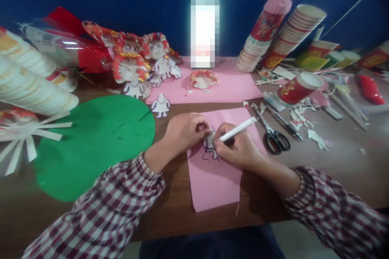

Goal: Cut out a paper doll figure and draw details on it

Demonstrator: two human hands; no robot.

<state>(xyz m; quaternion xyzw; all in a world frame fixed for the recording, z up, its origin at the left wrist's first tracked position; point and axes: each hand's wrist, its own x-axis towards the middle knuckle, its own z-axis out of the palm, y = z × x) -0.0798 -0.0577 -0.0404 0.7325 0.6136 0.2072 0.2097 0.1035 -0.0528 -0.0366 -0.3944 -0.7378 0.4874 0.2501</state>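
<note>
My right hand is closed round a white marker pen, its lower end hidden by my fingers. Under it lies a small white paper doll cutout with dark purple outlines. My left hand pinches the cutout's upper edge between thumb and fingers. Beneath both is a pink sheet of paper, which carries dark purple pen strokes around the cutout. A similar outlined cutout lies on the table beyond my left hand.
Black-handled scissors and a pen lie to the right among paper scraps. Paper cup stacks stand behind. Several finished-looking paper dolls lean at the back left, near a green disc. A blurred bright screen stands at the back.
</note>
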